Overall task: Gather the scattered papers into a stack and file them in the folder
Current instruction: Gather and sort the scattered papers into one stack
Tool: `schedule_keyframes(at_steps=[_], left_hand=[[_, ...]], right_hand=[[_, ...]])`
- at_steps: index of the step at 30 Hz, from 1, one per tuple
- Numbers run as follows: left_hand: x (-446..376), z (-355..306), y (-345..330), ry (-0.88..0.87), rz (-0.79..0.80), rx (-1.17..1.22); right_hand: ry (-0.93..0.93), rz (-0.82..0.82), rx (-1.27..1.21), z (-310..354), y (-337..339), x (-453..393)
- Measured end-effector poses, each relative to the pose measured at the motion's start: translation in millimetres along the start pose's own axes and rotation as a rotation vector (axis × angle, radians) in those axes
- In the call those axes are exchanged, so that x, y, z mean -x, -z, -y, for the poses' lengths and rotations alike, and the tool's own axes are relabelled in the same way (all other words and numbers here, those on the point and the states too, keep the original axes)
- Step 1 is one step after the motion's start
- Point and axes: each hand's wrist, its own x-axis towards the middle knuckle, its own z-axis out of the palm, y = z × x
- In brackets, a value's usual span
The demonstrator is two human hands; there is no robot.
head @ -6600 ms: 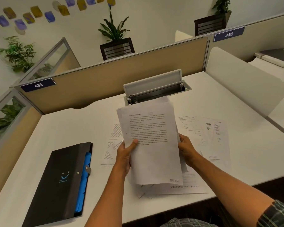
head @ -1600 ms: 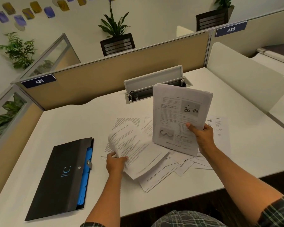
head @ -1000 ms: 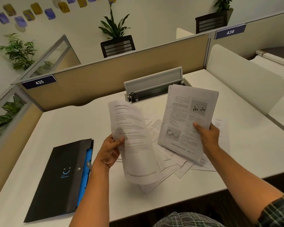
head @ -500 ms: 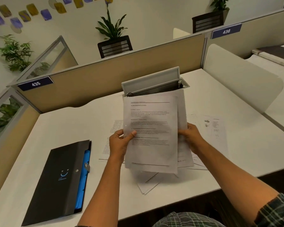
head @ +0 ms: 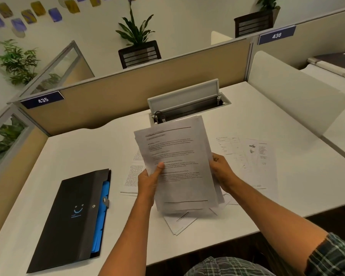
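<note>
A stack of printed papers (head: 179,166) stands nearly upright above the middle of the white desk (head: 78,152), held between both hands. My left hand (head: 150,180) grips its left edge, thumb on the front sheet. My right hand (head: 222,172) holds the right edge from behind. Loose sheets (head: 253,160) lie flat to the right, one more sheet (head: 132,174) to the left, and a few (head: 179,224) stick out beneath the stack. The black folder (head: 74,216) with blue inner pockets lies closed at the front left.
An open cable hatch (head: 187,104) with a raised lid sits behind the stack. Beige partitions (head: 127,92) close the back and left, and a white divider (head: 295,92) stands on the right. The desk's front edge runs just under my forearms.
The two bundles held apart a second ago have been brought together into one stack between both hands. Since half a second ago the stack has tilted slightly and dropped a little.
</note>
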Motion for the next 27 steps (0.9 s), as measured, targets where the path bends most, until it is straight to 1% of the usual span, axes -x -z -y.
schedule_keyframes(at_steps=[3,4,7,8,10,13,16,17,19,22,24,27], left_hand=[[2.7,4.1,-1.4,-0.042,-0.114,0.034],[3.5,4.3,-1.6,-0.054,-0.129,0.053],[5.7,0.5,2.0,-0.084,-0.134,0.106],[5.5,-1.1,4.9,-0.090,-0.118,0.117],[5.0,-3.5,13.1,-0.106,-0.053,0.130],[5.6,-8.5,29.0,-0.175,0.099,0.129],[6.5,-4.6,44.6,-0.194,0.295,0.124],[7.3,-0.6,47.7,-0.185,0.330,0.087],[9.0,10.4,49.6,-0.152,0.348,0.012],[9.8,21.7,44.9,-0.086,0.290,-0.048],[5.7,21.4,41.5,-0.091,0.263,-0.108],[0.2,13.3,37.6,-0.129,0.291,-0.140]], right_hand=[[-0.003,0.156,-0.266,0.6,-9.3,2.3],[0.001,0.166,-0.270,0.4,-12.4,3.0],[0.068,0.028,-0.027,-2.5,-19.5,2.4],[0.094,0.005,0.012,-4.0,-20.7,1.2],[0.132,-0.001,0.004,-4.8,-22.8,-0.6],[0.193,0.011,-0.002,-3.5,-26.8,0.3],[0.176,0.047,0.034,-11.7,-25.0,1.6],[0.152,0.067,0.052,-16.0,-22.6,1.6],[0.096,0.117,0.079,-24.6,-18.0,2.2],[0.055,0.152,0.099,-30.9,-15.2,0.9],[0.050,0.158,0.107,-30.0,-14.7,-2.5],[0.059,0.155,0.115,-23.9,-13.7,-7.9]])
